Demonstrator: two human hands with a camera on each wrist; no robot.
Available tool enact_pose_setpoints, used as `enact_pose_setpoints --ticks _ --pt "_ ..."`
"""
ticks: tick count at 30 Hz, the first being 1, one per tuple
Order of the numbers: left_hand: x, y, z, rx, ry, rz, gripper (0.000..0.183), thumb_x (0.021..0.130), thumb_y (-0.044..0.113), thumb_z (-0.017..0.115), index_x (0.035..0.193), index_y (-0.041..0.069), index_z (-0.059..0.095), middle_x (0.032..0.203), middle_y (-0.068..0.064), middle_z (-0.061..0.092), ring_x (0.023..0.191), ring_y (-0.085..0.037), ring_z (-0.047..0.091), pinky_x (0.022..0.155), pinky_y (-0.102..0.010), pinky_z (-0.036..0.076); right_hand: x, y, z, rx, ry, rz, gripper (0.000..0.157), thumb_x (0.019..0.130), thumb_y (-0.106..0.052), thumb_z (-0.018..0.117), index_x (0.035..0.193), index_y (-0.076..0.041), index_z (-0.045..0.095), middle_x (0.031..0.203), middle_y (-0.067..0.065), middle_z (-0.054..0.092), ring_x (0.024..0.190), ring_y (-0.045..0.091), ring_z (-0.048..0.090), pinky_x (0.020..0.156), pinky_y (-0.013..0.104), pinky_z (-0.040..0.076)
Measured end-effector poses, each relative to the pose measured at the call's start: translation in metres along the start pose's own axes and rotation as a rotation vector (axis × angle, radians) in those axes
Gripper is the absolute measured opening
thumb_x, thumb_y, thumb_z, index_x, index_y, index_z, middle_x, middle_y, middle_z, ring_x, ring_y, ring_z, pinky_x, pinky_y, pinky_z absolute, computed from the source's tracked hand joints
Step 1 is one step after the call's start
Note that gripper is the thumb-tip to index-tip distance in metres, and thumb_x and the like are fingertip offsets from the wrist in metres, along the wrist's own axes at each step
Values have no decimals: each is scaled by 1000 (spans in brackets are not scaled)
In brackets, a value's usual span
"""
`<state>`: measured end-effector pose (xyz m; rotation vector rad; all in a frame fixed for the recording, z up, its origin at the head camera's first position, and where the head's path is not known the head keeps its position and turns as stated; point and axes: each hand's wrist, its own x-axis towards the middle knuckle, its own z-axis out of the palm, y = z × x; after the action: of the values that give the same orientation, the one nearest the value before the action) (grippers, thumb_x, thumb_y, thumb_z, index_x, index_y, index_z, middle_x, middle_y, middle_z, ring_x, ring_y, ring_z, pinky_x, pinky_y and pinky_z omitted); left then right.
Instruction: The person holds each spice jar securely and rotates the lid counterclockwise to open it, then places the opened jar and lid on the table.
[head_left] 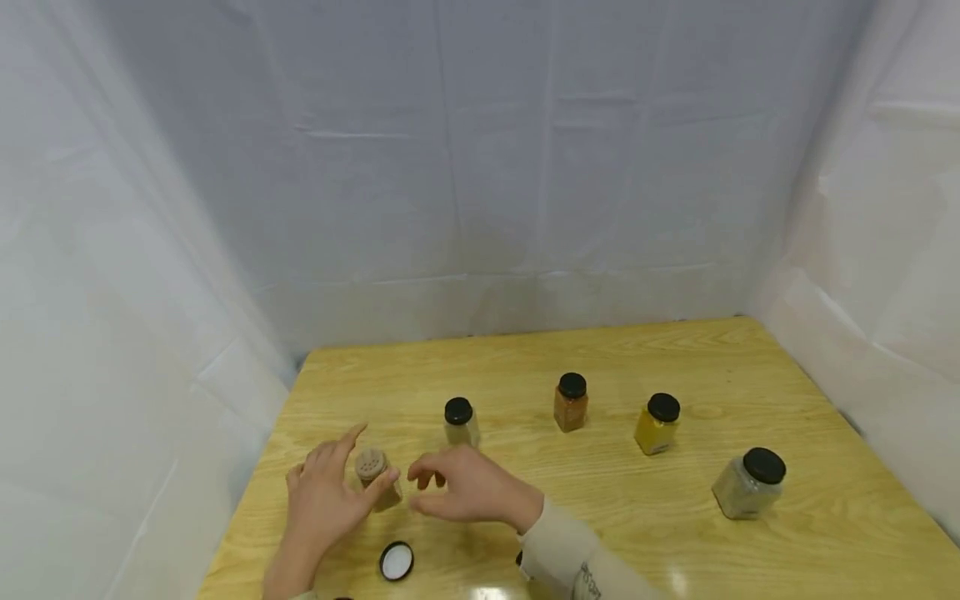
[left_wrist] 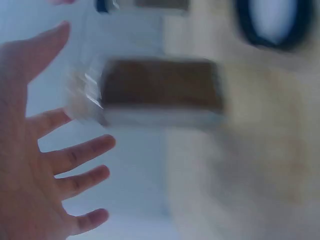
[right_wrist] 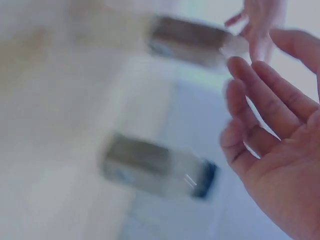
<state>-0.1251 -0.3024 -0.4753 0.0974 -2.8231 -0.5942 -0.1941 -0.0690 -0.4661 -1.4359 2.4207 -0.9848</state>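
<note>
A small spice jar (head_left: 372, 472) with brown contents and a bare tan shaker top stands near the table's front left. My left hand (head_left: 333, 492) is spread open right beside it, with the thumb in front of the jar; I cannot tell if it touches. The left wrist view, blurred, shows the fingers (left_wrist: 75, 155) straight and apart from the jar (left_wrist: 160, 92). My right hand (head_left: 457, 487) hovers just right of the jar, fingers loosely curled and holding nothing. A black lid (head_left: 396, 560) with a white lining lies upside down in front of the jar.
Several capped jars stand on the wooden table (head_left: 675, 542): a pale one (head_left: 460, 421) just behind my right hand, an orange-brown one (head_left: 571, 402), a yellow one (head_left: 657, 423) and a larger greyish one (head_left: 748, 483). White sheets wall in the back and sides.
</note>
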Motion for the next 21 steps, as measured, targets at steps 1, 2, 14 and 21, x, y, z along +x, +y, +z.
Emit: enact_pose_setpoints --ticks 1,2,14,21 --pt "5 8 -5 35 19 42 80 92 64 72 155 20 52 139 -19 67 134 -46 56 101 -75 34 -1 -2 -11 8 64 -7 26 102 -27 71 122 -11 75 105 0 78 85 6 67 76 16 50" --pt "10 17 -9 64 30 83 76 93 63 71 153 20 55 139 -18 67 134 -45 56 102 -76 34 -1 -2 -20 6 134 -12 22 103 -25 69 119 -10 75 103 1 77 83 7 67 75 17 51" --pt "79 81 -7 258 -335 110 72 87 55 79 147 20 62 138 -19 66 128 -48 56 101 -76 36 16 25 -53 -468 366 143 39 102 -41 71 122 -8 74 108 7 70 91 22 64 79 38 57" --pt "86 90 15 249 -344 117 71 86 55 80 143 16 66 132 -16 71 123 -45 60 104 -75 38 17 38 -41 -399 304 246 41 103 -46 67 121 -9 75 111 9 74 98 26 67 85 43 58"
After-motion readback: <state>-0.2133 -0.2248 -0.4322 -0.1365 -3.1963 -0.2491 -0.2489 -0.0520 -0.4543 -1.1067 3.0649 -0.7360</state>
